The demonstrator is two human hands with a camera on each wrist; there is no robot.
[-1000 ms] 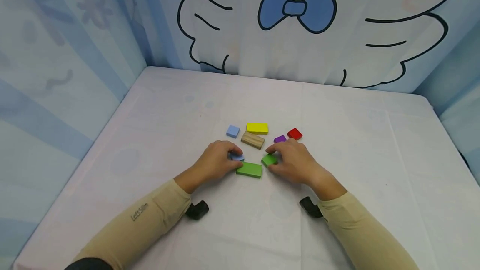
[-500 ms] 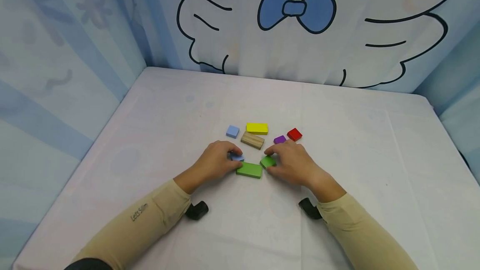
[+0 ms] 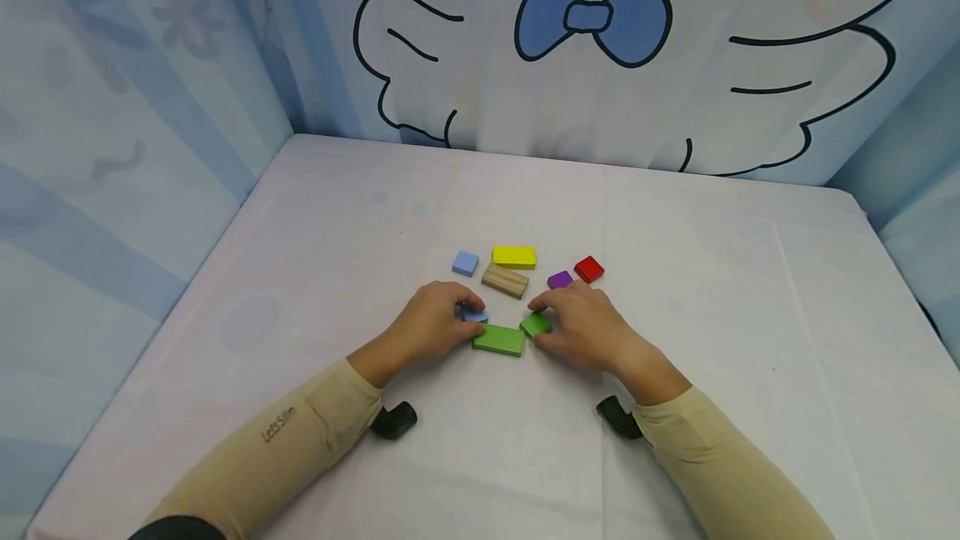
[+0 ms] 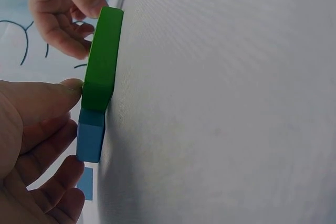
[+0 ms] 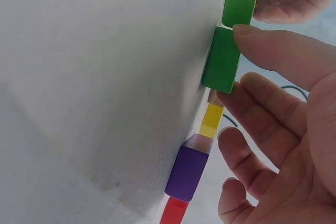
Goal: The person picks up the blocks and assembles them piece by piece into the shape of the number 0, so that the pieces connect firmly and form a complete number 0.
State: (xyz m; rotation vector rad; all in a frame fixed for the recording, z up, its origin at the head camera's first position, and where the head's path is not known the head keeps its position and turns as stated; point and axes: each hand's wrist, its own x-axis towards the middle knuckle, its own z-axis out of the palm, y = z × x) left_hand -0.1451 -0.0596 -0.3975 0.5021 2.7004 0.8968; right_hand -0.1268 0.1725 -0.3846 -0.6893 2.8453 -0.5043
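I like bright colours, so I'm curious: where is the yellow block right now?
In the head view, the yellow block lies just beyond the wooden block, with a light blue block to its left and the red block farther off to its right.

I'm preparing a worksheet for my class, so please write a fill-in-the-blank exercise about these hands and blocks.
1. The left hand touches the long green rectangular block and a small block coloured ____.
2. The right hand pinches a small rectangular block coloured ____.
3. The brown wood-grained rectangular block lies nearest to the block coloured ____.
4. In the head view, the block farthest to the right is coloured ____.

Missing words: blue; green; yellow; red.
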